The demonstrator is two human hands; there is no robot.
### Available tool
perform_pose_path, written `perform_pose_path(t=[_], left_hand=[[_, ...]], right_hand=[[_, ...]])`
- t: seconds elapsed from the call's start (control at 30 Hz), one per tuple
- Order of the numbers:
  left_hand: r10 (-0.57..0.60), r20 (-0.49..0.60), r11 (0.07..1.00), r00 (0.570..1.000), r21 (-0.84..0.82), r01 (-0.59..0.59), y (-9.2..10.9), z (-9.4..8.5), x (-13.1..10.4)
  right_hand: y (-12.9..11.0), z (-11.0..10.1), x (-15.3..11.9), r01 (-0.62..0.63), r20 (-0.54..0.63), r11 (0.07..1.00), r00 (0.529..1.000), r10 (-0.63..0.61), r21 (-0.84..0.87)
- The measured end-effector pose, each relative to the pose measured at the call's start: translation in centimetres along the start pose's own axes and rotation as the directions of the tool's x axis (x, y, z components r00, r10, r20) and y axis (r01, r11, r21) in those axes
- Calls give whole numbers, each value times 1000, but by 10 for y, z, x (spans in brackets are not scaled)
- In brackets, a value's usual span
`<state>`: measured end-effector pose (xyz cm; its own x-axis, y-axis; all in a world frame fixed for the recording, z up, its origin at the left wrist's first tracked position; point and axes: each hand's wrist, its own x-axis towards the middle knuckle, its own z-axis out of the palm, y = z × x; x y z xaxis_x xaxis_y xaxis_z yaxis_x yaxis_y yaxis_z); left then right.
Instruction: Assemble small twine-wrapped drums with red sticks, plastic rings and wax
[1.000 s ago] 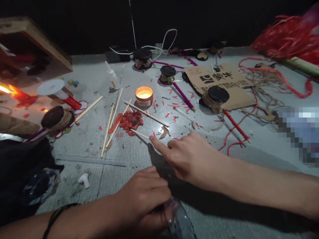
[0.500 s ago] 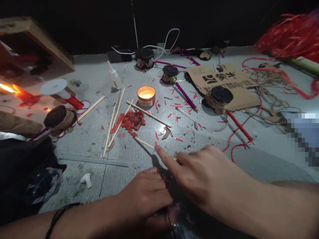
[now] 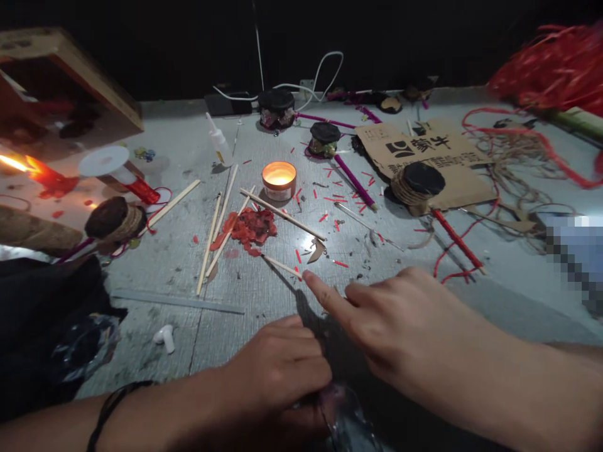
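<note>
My right hand (image 3: 391, 323) is closed around a thin wooden stick (image 3: 282, 267), its index finger stretched along it. The stick's darkened tip is close to the edge of a red wax puddle (image 3: 252, 227). My left hand (image 3: 280, 361) lies low in the middle, fingers curled down. What it grips is hidden; a shiny clear plastic piece (image 3: 346, 417) and a dark surface show beside and below it. Beyond the hands a lit tealight candle (image 3: 279, 182) burns in a metal cup. Several loose wooden sticks (image 3: 211, 242) lie across and next to the wax.
A burning red candle (image 3: 42, 172) stands at the left by a thread spool (image 3: 104, 162). Small twine-wrapped drums (image 3: 417, 187) lie about, one on printed cardboard (image 3: 464, 185). A glue bottle (image 3: 219, 143), white earbud (image 3: 164, 338), grey strip (image 3: 176, 301) and red scraps surround the work.
My right hand and the stick have shifted slightly to the right, the stick's tip moving a little away from the wax. My left hand keeps its closed pose.
</note>
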<state>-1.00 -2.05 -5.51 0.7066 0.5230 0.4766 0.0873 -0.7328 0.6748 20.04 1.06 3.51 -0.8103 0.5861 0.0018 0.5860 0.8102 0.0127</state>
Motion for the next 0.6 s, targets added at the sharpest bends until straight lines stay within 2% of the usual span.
perform_pose_path(t=[0.37,0.6], left_hand=[[-15,-10,1000,1000,-10,14,5,-3,7],[-14,2,1000,1000,-5,14,7,-4,10]], right_hand=[[-3,-2,8,-28,139,999,990,24,24],[-6,-7,12,-69,247,996,968,53,57]])
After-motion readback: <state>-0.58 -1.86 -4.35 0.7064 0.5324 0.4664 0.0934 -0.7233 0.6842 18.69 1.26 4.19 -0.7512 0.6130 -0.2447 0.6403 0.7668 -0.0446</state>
